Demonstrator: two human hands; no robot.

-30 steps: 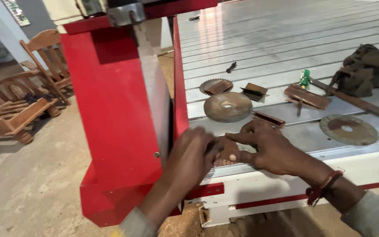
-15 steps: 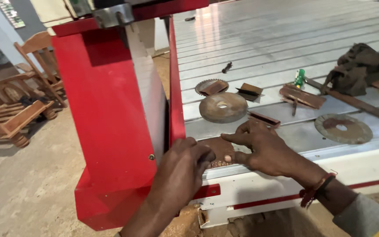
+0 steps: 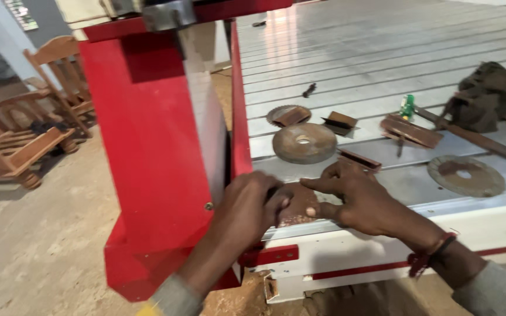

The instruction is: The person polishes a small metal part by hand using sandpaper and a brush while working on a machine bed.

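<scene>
My left hand (image 3: 247, 208) and my right hand (image 3: 361, 196) both press on a small rusty brown metal plate (image 3: 301, 205) lying at the near edge of a ribbed grey machine bed (image 3: 382, 58). The left hand's fingers curl over the plate's left end, close to the red gantry column (image 3: 147, 158). The right hand's thumb and fingers pinch the plate's right end. Much of the plate is hidden under the fingers.
On the bed lie a rusty disc (image 3: 304, 142), a toothed blade (image 3: 288, 114), another worn disc (image 3: 467, 175), brown clamps (image 3: 411, 131), a green bottle (image 3: 407, 106), and a dark cloth (image 3: 490, 93). Wooden chairs (image 3: 24, 134) stand on the concrete floor to the left.
The view has drifted slightly; both hands stay on the plate, and my left hand has slid a little further onto it towards the right hand.
</scene>
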